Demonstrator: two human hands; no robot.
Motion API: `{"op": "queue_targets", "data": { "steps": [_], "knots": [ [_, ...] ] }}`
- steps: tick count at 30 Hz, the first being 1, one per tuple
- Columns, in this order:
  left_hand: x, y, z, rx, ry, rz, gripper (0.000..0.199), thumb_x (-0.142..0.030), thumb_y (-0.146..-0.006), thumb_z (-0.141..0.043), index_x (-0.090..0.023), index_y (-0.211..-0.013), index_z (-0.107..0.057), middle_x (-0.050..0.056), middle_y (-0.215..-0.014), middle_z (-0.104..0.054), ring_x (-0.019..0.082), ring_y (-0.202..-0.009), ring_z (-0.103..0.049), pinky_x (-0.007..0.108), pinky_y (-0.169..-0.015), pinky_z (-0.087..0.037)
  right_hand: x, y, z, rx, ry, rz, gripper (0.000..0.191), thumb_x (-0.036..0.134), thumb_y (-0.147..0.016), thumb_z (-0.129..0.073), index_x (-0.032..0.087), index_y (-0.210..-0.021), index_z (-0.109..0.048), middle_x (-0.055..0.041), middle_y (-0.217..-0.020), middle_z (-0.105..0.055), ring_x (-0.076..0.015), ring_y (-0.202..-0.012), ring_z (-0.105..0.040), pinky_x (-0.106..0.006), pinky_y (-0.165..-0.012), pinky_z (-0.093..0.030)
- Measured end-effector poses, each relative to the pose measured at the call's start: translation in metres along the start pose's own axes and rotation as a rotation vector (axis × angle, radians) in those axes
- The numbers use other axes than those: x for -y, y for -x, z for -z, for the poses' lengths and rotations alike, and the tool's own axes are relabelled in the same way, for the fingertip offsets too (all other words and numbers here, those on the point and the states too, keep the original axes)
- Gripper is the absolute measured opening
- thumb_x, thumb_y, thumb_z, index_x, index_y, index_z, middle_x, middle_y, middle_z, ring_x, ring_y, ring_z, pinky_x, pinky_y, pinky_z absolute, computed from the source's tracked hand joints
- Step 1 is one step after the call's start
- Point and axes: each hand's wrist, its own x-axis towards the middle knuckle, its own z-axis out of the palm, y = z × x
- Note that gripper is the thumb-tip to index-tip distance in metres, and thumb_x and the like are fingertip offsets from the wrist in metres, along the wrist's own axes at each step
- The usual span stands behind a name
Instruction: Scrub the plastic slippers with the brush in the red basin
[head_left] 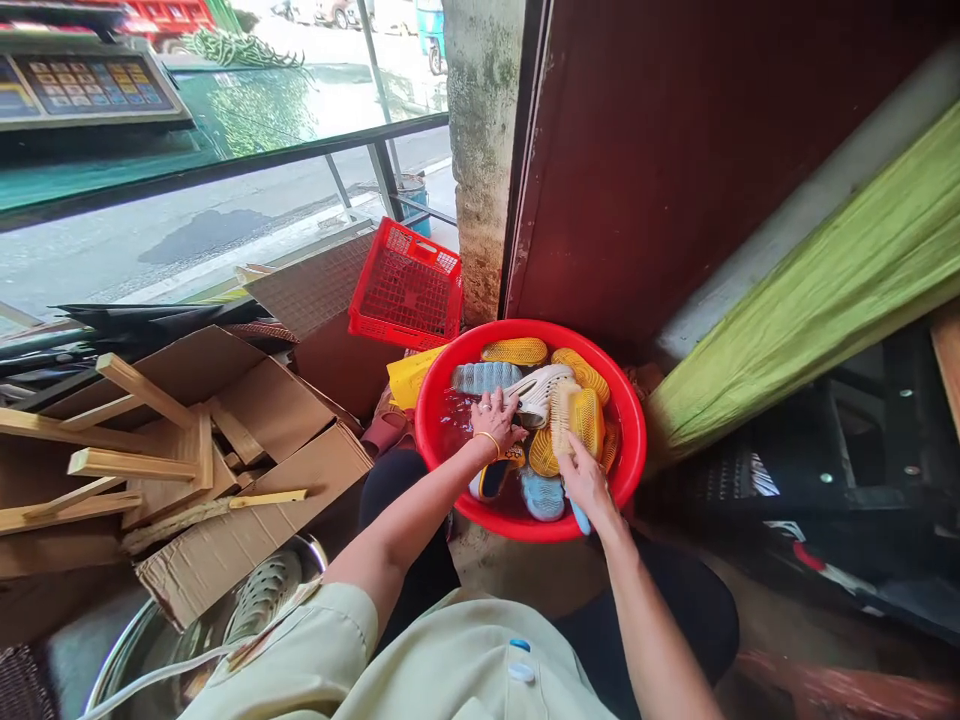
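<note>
A white clog (541, 394) with cut-out slots lies among the footwear in a red basin (640, 440) of water. My left hand (495, 418), wearing a ring and a bracelet, grips the near-left end of this clog; part of the fingers is hidden. Held upright in my right hand (588, 482) is a scrub brush (561, 412) with pale bristles and a blue handle end, beside a yellow shoe (588, 420). Around them float light blue footwear (486, 377) and yellow footwear (514, 351), mostly soles up. A dark blue and white shoe (491, 480) lies under my left wrist.
Behind the basin stands a red plastic crate (409, 285) against a concrete pillar (484, 150). Cardboard (277, 480) and a wooden stool (161, 465) crowd the left. A metal bowl (120, 650) holds a grey-green clog (266, 595). A green curtain (795, 300) hangs on the right.
</note>
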Motion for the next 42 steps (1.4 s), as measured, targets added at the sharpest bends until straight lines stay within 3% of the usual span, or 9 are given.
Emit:
{"op": "queue_targets", "data": {
  "steps": [6,12,16,19,21,25,28,34,42],
  "knots": [
    [-0.003,-0.009,-0.004,-0.001,0.159,-0.029,0.059,-0.029,-0.067,-0.091,-0.025,-0.121,-0.069,0.017,-0.161,-0.041,0.049,-0.156,-0.015,0.061,-0.125,-0.004,0.034,-0.051,-0.001,0.046,0.342,-0.031,0.060,0.028,-0.105,-0.042,0.023,-0.165,-0.036,-0.0163,-0.122,-0.076,-0.0274,-0.110,-0.072,-0.034,-0.094,-0.051],
    [0.011,-0.016,-0.005,0.151,-0.041,0.036,0.045,-0.046,-0.077,-0.082,-0.027,-0.116,-0.072,0.017,-0.146,-0.054,0.047,-0.143,-0.039,0.064,-0.122,-0.010,0.023,-0.051,-0.023,0.218,0.417,-0.067,0.062,0.023,-0.105,-0.040,0.021,-0.166,-0.033,-0.0231,-0.124,-0.073,-0.0334,-0.115,-0.070,-0.046,-0.098,-0.049],
    [0.009,-0.023,-0.015,0.063,0.187,0.013,0.038,-0.049,-0.072,-0.084,-0.025,-0.100,-0.075,0.016,-0.129,-0.065,0.044,-0.144,-0.040,0.058,-0.125,-0.001,0.022,-0.048,-0.035,0.250,0.424,-0.081,0.063,0.021,-0.104,-0.039,0.015,-0.166,-0.031,-0.0260,-0.126,-0.071,-0.0363,-0.118,-0.069,-0.050,-0.099,-0.048],
    [0.012,-0.038,-0.005,0.051,0.446,0.044,0.019,-0.038,-0.071,-0.085,-0.025,-0.078,-0.074,0.015,-0.104,-0.072,0.044,-0.142,-0.041,0.059,-0.125,0.001,0.021,-0.048,-0.038,0.255,0.418,-0.081,0.064,0.018,-0.103,-0.038,0.015,-0.166,-0.031,-0.0255,-0.127,-0.071,-0.0346,-0.121,-0.068,-0.047,-0.102,-0.046],
    [0.020,-0.051,0.014,0.025,0.386,0.014,0.006,-0.029,-0.078,-0.077,-0.025,-0.082,-0.076,0.016,-0.104,-0.073,0.042,-0.143,-0.042,0.059,-0.125,0.000,0.020,-0.047,-0.039,0.249,0.413,-0.086,0.064,0.017,-0.102,-0.038,0.014,-0.166,-0.031,-0.0252,-0.127,-0.071,-0.0333,-0.122,-0.068,-0.044,-0.102,-0.046],
    [0.046,-0.068,0.052,0.009,-0.203,-0.077,0.053,-0.024,-0.086,-0.066,-0.024,-0.138,-0.064,0.018,-0.157,-0.049,0.039,-0.155,-0.026,0.059,-0.126,-0.001,0.018,-0.044,-0.039,0.238,0.404,-0.094,0.063,0.017,-0.102,-0.038,0.012,-0.164,-0.034,-0.0251,-0.127,-0.071,-0.0314,-0.122,-0.068,-0.041,-0.101,-0.046],
    [0.062,-0.071,0.058,0.052,-0.449,-0.072,0.074,-0.027,-0.090,-0.062,-0.023,-0.160,-0.040,0.019,-0.169,-0.029,0.041,-0.158,-0.017,0.062,-0.124,-0.005,0.016,-0.042,-0.039,0.233,0.399,-0.085,0.060,0.017,-0.102,-0.038,0.013,-0.162,-0.038,-0.0223,-0.129,-0.072,-0.0289,-0.123,-0.067,-0.037,-0.101,-0.045],
    [0.066,-0.087,0.046,0.024,-0.558,-0.092,0.075,-0.016,-0.095,-0.044,-0.025,-0.166,-0.025,0.019,-0.171,-0.026,0.038,-0.159,-0.019,0.064,-0.123,-0.010,0.013,-0.037,-0.043,0.208,0.419,-0.081,0.059,0.017,-0.103,-0.036,0.011,-0.162,-0.039,-0.0239,-0.125,-0.073,-0.0311,-0.121,-0.068,-0.038,-0.101,-0.046],
    [0.055,-0.104,0.057,0.142,-0.525,-0.101,0.101,-0.026,-0.081,-0.069,-0.023,-0.167,-0.016,0.026,-0.157,-0.040,0.045,-0.141,-0.041,0.062,-0.111,-0.034,0.007,-0.037,-0.045,0.204,0.443,-0.063,0.059,0.020,-0.105,-0.037,0.013,-0.163,-0.036,-0.0212,-0.123,-0.074,-0.0293,-0.119,-0.068,-0.036,-0.100,-0.046]
  ]
}}
